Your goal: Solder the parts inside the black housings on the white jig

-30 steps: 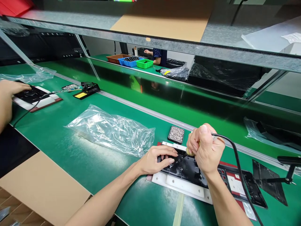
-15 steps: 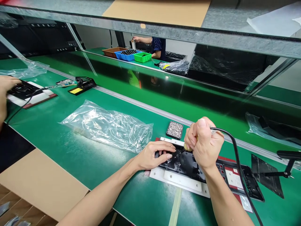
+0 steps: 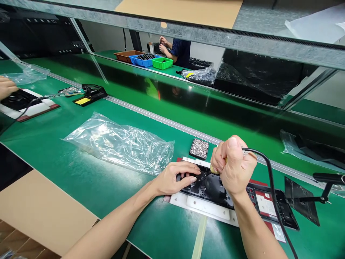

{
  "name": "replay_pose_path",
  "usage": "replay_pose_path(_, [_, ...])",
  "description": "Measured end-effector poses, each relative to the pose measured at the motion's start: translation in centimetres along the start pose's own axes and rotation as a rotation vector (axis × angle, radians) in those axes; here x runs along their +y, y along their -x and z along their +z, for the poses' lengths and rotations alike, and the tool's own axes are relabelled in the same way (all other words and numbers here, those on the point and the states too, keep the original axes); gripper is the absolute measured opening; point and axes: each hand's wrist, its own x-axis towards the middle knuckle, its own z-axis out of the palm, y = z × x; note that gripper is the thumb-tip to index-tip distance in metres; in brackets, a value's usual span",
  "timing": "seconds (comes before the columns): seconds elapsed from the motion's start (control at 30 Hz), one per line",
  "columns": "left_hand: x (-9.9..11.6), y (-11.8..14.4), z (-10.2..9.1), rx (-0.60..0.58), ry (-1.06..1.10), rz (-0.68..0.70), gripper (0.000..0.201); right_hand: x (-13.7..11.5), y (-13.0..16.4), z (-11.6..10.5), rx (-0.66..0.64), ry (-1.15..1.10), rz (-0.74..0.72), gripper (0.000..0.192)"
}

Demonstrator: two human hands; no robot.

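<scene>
A long black plastic part [image 3: 215,189] lies in a white fixture plate [image 3: 205,208] on the green bench. My left hand [image 3: 175,178] rests flat on the part's left end, fingers pressing it down. My right hand [image 3: 234,166] is fisted around a corded hand tool whose yellowish front end [image 3: 213,169] points down at the part, just right of my left fingertips. The tool's black cable [image 3: 272,187] runs back over my right forearm. A small black tray of tiny screws [image 3: 199,148] sits just behind the fixture.
A crumpled clear plastic bag [image 3: 118,144] lies to the left. A black stand with a flat base [image 3: 304,201] is at right. A co-worker's hand [image 3: 7,88] works at a similar fixture far left, beside a soldering stand [image 3: 90,94]. Another person sits beyond coloured bins [image 3: 161,63]. Cardboard [image 3: 40,212] covers the near-left edge.
The view has shifted slightly, so everything sits a little more left. Both my hands stay on the part and the tool. The far person's hands have come up.
</scene>
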Motion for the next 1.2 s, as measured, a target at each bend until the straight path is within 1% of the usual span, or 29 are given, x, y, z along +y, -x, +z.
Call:
replay_pose_path(0.2, [0.05, -0.11, 0.06, 0.002, 0.006, -0.002, 0.021, 0.08, 0.0, -0.01, 0.009, -0.013, 0.012, 0.053])
replay_pose_path(0.57, [0.09, -0.04, 0.15, 0.012, 0.031, -0.014, 0.022, 0.28, 0.08, 0.09, -0.007, -0.001, -0.02, 0.053])
replay_pose_path(1.03, [-0.17, 0.09, 0.06, 0.0, 0.021, -0.003, 0.021, 0.39, 0.0, 0.01, -0.006, -0.055, -0.022, 0.051])
replay_pose_path(1.2, [-0.16, 0.07, 0.03, -0.005, 0.022, 0.0, 0.021, 0.38, -0.03, -0.05, -0.014, -0.042, -0.034, 0.05])
